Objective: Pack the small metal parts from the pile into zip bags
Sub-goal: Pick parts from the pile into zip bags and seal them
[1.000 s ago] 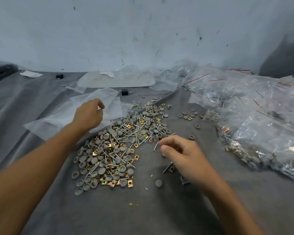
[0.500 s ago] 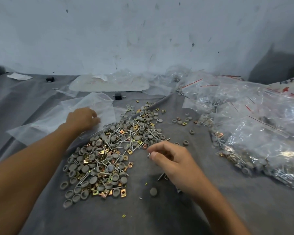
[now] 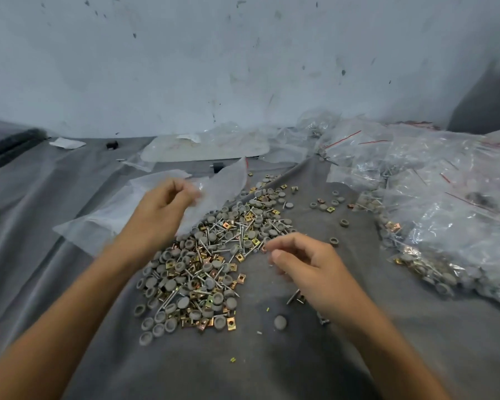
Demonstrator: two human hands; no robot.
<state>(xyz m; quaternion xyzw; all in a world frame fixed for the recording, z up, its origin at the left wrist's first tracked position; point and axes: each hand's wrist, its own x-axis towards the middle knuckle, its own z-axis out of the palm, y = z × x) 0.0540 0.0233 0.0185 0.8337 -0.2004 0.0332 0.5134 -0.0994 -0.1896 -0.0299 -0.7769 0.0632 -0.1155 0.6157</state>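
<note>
A pile of small metal parts (image 3: pixel 211 255) lies mid-cloth: grey round caps, gold square clips and thin nails. My left hand (image 3: pixel 162 206) hovers over the pile's far left edge and pinches an empty clear zip bag (image 3: pixel 225 183), lifted so that its corner sticks up. My right hand (image 3: pixel 303 264) hangs at the pile's right edge with fingers curled and fingertips near the parts. Whether it holds a part is hidden. A nail (image 3: pixel 293 295) and a loose grey cap (image 3: pixel 280 322) lie beside that hand.
Filled zip bags (image 3: pixel 445 220) are heaped on the right. More empty bags (image 3: pixel 96 226) lie flat at the left under my left arm. A few stray caps and clips (image 3: pixel 326 204) sit beyond the pile. A grey cloth (image 3: pixel 272 365) covers the surface, and a wall stands behind.
My left hand rose from the flat bags and lifted one zip bag off them toward the pile. My right hand stayed at the pile's right edge, fingers still curled.
</note>
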